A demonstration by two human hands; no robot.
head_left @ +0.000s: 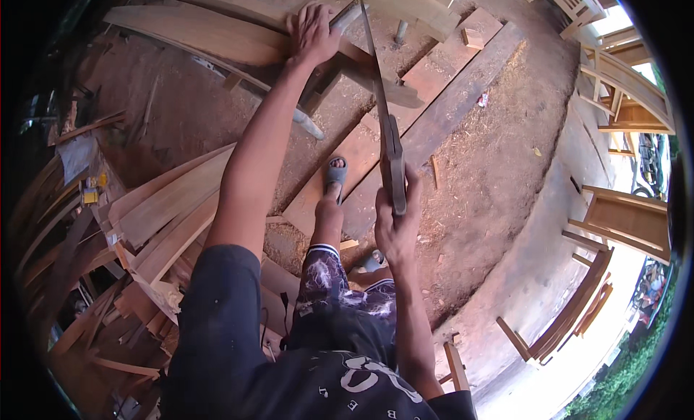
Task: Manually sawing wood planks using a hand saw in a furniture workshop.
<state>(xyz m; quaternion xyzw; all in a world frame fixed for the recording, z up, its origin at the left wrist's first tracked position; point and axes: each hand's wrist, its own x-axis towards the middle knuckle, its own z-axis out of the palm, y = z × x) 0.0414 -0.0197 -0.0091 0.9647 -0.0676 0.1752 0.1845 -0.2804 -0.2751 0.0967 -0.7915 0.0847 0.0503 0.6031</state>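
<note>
My right hand [397, 221] is closed around the handle of a handsaw [394, 160]. Its long thin blade points up and away from me, seen nearly edge-on, and passes in front of a wooden board [210, 33]; whether it touches the wood I cannot tell. With my arm stretched forward, my left hand [315, 33] grips that board from above, fingers bent over it. Beside this hand a round grey bar [347, 16] sticks out, and another round leg [309, 123] shows below the board.
Two thick planks [463, 95] lie on the dirt floor, a small wood block [473, 38] on one. My sandalled foot [336, 170] is on the nearer plank. Curved boards [181, 210] are stacked at left. Wooden frames [625, 221] stand along the right, past scattered shavings.
</note>
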